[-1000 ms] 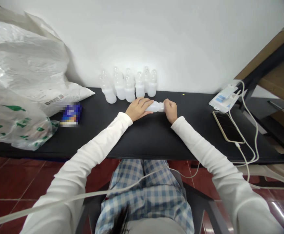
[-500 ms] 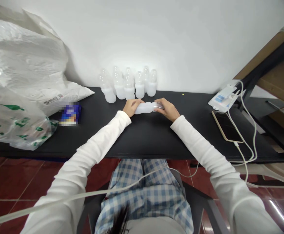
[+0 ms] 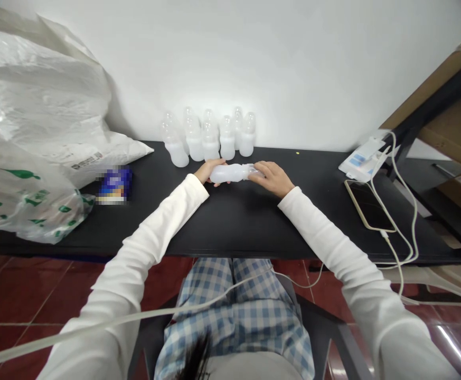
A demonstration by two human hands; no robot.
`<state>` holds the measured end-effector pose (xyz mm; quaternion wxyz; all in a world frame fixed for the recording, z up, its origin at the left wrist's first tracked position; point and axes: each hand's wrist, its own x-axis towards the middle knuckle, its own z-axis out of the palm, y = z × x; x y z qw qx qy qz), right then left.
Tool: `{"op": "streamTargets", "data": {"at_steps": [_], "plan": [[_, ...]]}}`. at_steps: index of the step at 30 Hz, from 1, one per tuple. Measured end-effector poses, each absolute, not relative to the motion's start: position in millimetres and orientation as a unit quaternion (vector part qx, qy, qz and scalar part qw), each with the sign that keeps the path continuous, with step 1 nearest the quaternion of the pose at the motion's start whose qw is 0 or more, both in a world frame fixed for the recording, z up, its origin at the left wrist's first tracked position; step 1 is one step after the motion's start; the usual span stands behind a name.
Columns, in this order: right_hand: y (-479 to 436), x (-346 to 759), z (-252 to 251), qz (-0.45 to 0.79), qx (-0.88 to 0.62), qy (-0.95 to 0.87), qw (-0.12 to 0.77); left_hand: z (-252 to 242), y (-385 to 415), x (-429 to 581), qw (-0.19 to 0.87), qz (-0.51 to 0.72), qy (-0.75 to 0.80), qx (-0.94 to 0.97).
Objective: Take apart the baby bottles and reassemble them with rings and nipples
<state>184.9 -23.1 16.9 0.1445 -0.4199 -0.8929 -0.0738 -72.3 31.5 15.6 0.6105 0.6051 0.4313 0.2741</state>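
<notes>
A translucent white plastic bottle (image 3: 230,172) lies sideways above the black table (image 3: 234,216), held between both hands. My left hand (image 3: 205,172) grips its base end from below and behind. My right hand (image 3: 272,177) has its fingers closed round the clear cap end. Just beyond, several like bottles (image 3: 208,136) stand upright in a cluster against the white wall.
Large white plastic bags (image 3: 36,126) fill the table's left side, with a small blue packet (image 3: 113,186) beside them. At the right lie a phone (image 3: 368,205) on a white cable and a white charger pack (image 3: 363,158). A dark shelf frame (image 3: 440,100) rises at far right.
The held bottle has shifted left and lifted slightly. My left hand slid back to the base end, and my right hand's fingers moved over the cap end.
</notes>
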Motion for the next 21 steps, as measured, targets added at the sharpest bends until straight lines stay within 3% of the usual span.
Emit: {"op": "streamTargets", "data": {"at_steps": [11,16,21], "plan": [[-17,224,32,-0.18,-0.628,-0.721,0.231,16,37,-78,0.659,0.277,0.417,0.561],[-8,240,20,-0.169,-0.724,-0.639,0.197,10,40,-77,0.652,0.273,0.407,0.578],[-11,247,9,-0.123,-0.829,-0.536,0.101,11,37,-75,0.645,0.272,0.407,0.587]]}}
